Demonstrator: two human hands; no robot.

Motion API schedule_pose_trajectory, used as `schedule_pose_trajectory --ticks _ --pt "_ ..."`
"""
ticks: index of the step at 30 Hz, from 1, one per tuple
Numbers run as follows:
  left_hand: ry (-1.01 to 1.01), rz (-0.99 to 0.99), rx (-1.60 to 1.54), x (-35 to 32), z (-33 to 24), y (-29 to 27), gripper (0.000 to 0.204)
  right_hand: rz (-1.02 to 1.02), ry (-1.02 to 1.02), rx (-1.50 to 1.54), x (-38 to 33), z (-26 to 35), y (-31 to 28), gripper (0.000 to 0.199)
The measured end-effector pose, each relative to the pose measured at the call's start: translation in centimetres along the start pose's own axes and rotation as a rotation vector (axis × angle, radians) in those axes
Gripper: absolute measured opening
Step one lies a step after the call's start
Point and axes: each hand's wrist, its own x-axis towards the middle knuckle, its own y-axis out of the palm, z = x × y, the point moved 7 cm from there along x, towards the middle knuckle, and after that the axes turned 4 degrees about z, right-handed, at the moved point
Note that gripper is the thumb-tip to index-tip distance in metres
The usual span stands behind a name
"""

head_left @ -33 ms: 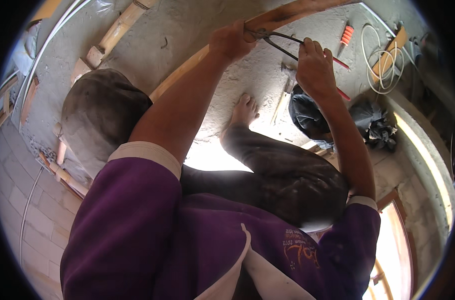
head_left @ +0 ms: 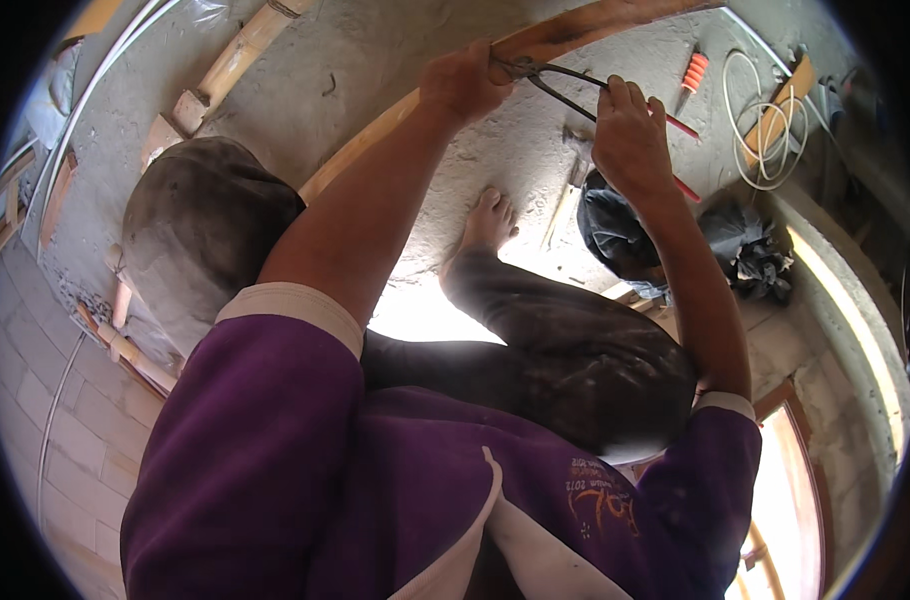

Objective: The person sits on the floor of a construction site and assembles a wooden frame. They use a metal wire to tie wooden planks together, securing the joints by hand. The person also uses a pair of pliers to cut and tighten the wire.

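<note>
A long wooden plank (head_left: pixel 595 27) runs across the top of the view, and my left hand (head_left: pixel 465 82) is closed around it. Beside that hand, the jaws of a pair of long-handled pincers (head_left: pixel 527 69) meet the plank; whether they bite on a nail is too small to tell. My right hand (head_left: pixel 630 140) wraps round the pincers' dark handles, which spread apart and end in red tips beyond my fingers. Under my right wrist, a hammer (head_left: pixel 577 143) lies on the floor. My bare foot (head_left: pixel 490 218) rests below the plank.
A screwdriver with an orange-red handle (head_left: pixel 694 72) lies right of the pincers. Farther right are a coil of white cable (head_left: pixel 762 182) and a short board (head_left: pixel 780 110). A black bucket-like container (head_left: pixel 607 232) and dark plastic (head_left: pixel 760 255) sit by my right forearm. A pole (head_left: pixel 240 60) lies far left.
</note>
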Motion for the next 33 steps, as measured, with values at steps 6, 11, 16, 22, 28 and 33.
schedule_pose_trajectory --ticks 6,11,16,22,28,33 --pt "-0.016 0.03 -0.001 0.0 -0.3 -0.1 0.051 0.077 0.012 -0.005 -0.2 0.0 0.6 0.036" --pt "-0.009 0.017 -0.01 0.2 0.0 0.4 0.064 0.086 0.025 -0.031 -0.5 0.3 0.9 0.043" --pt "0.021 0.013 0.004 0.3 -0.1 0.4 0.065 0.207 0.066 -0.013 -0.1 0.7 0.7 0.048" --pt "0.009 0.035 -0.005 0.2 -0.1 0.3 0.061 0.291 0.136 0.066 -0.2 1.0 1.8 0.053" --pt "-0.015 0.02 0.004 0.3 0.2 0.5 0.059 0.248 0.172 0.087 -0.4 1.3 1.9 0.051" --pt "-0.003 -0.016 0.005 0.2 0.1 0.6 0.059 0.204 0.176 0.076 -0.5 1.3 2.2 0.049"
